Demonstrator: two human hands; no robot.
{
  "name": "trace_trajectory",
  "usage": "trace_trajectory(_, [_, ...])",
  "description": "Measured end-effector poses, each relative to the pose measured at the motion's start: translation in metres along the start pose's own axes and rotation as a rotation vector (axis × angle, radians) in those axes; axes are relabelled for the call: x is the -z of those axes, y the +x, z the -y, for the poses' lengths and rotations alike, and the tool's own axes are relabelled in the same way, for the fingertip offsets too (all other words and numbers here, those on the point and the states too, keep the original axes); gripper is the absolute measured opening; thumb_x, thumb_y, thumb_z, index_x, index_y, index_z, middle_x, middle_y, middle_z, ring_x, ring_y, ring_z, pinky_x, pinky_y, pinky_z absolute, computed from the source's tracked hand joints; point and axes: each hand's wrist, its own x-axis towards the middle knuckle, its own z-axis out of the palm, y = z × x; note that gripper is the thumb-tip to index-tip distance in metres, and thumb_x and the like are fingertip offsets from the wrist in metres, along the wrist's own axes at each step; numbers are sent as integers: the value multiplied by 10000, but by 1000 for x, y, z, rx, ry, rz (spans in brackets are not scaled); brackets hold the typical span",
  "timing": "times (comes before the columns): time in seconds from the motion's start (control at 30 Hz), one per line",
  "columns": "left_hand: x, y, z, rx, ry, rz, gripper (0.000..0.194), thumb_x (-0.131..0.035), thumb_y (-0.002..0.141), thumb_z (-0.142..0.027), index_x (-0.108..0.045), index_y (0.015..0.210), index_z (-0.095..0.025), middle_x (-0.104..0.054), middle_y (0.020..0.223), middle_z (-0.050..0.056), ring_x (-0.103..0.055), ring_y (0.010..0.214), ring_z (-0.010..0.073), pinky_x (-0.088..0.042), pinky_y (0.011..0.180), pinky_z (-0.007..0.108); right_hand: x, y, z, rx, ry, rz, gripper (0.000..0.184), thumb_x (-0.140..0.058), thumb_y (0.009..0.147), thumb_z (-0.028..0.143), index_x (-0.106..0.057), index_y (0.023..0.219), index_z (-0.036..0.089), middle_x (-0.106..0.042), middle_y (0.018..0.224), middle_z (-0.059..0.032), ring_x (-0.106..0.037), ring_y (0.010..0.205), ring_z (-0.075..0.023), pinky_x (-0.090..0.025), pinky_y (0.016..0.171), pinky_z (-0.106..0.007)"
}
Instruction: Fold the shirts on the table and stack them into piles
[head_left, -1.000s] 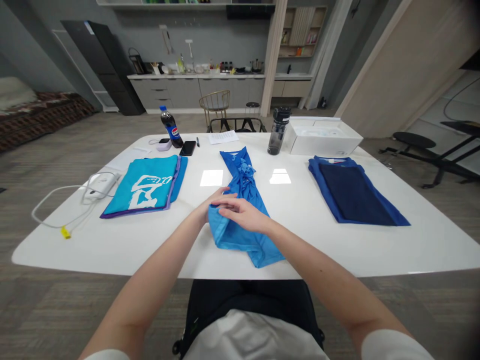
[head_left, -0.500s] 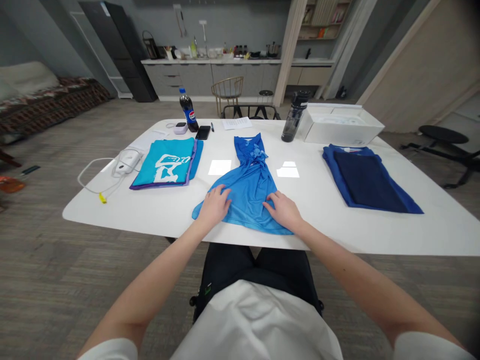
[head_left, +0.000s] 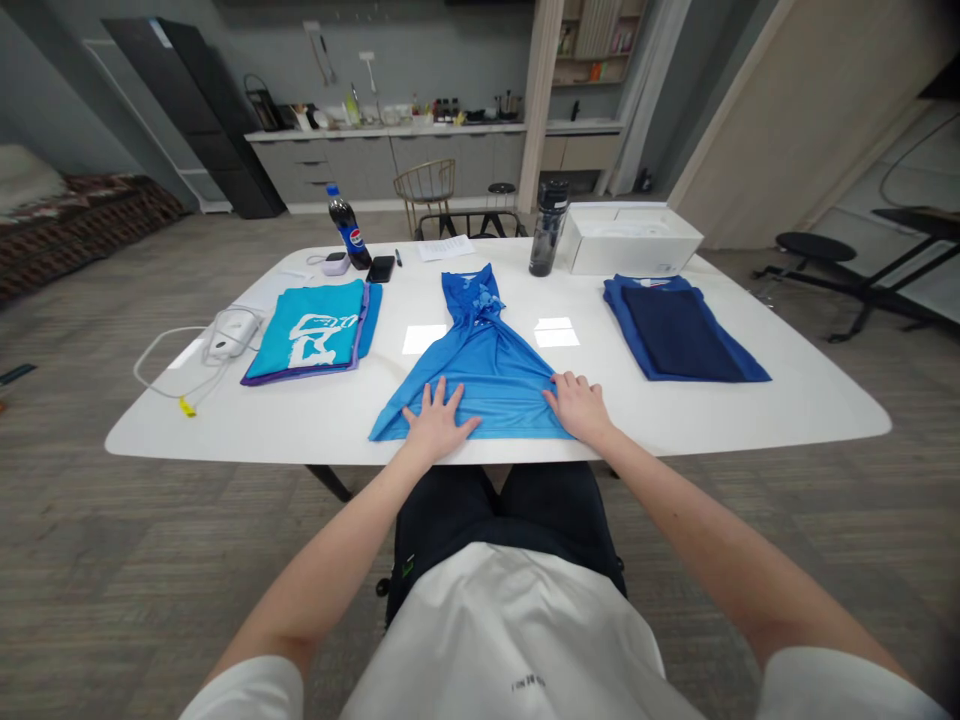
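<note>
One blue garment (head_left: 491, 355) beneath splayed left grip (head_left: 436, 424); right grip (head_left: 583, 409) at edge, hold unclear.

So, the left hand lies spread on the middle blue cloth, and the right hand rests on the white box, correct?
Not quite: in the head view, the right hand rests at the right edge of that same blue cloth. The left hand is as you say.
</note>
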Motion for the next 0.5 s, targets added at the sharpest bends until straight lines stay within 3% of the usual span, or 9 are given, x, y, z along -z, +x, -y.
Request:
trace_trajectory(0.17, [0,-19,-18,53,48,75,912,-354,877,-825,-256,1629,-319,-100,1717,114,-87,1553,470,-272,1061,812,5,-21,-5,-8,-9,2,394,-378,1060,398,-540,1315,146,-604,1242,-185,-521,1125,-330,-352,939,-469])
trace_trajectory(0.3, [4,-16,-27,-21,106,-13,837,-376,931,-749,-323,1607,-257,-204,1693,155,-198,1541,433,-251,1131,754,10,-10,-5,44,89,-33,355,-466,1032,478,-597,1188,187,-640,1172,-130,-554,1101,-303,-373,930,-441])
trace_trajectory(0.4, [7,8,-32,-152,81,-117,669,-427,1004,-530,-388,1567,-170,-287,1661,185,-306,1517,368,-286,1205,609,12,20,4,84,176,-73,336,-483,1027,489,-615,1149,204,-650,1157,-114,-569,1106,-286,-389,937,-418])
trace_trajectory(0.5, [4,52,-38,-334,-55,-143,553,-432,1005,-310,-438,1513,-91,-349,1627,205,-347,1508,308,-328,1228,476,12,65,20,100,238,-16,288,-486,1030,435,-639,1127,211,-649,1166,-112,-582,1106,-271,-417,922,-384])
